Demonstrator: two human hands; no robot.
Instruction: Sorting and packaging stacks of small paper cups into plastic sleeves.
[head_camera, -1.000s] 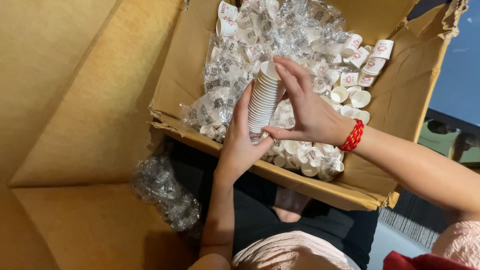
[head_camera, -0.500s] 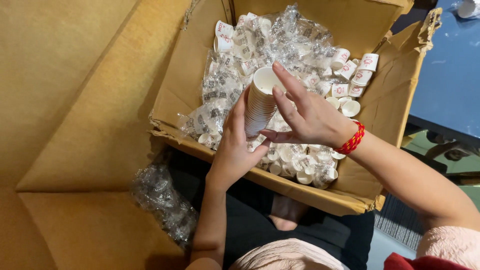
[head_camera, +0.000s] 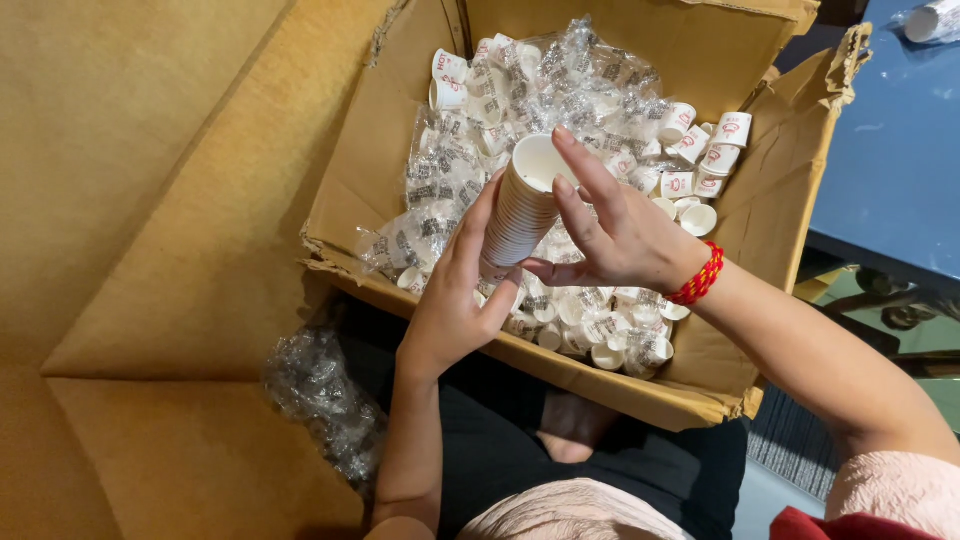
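Observation:
A tall stack of small white paper cups (head_camera: 522, 205) stands tilted above an open cardboard box (head_camera: 395, 130). My left hand (head_camera: 455, 295) grips the stack from below and the side. My right hand (head_camera: 610, 225), with a red thread band at the wrist, rests its fingers on the top rim and its thumb under the stack. The box holds several loose white cups (head_camera: 700, 150) with red print and clear plastic sleeves of cups (head_camera: 445, 180).
A crumpled clear plastic wrapper (head_camera: 320, 395) lies on the brown cardboard sheet (head_camera: 150, 200) at the lower left. A blue surface (head_camera: 900, 150) lies to the right of the box, with a cup sleeve at its top corner. My dark-clothed lap shows below the box.
The stack has tipped so its open top faces the camera more. My right fingers have shifted from the side of the stack up onto its rim.

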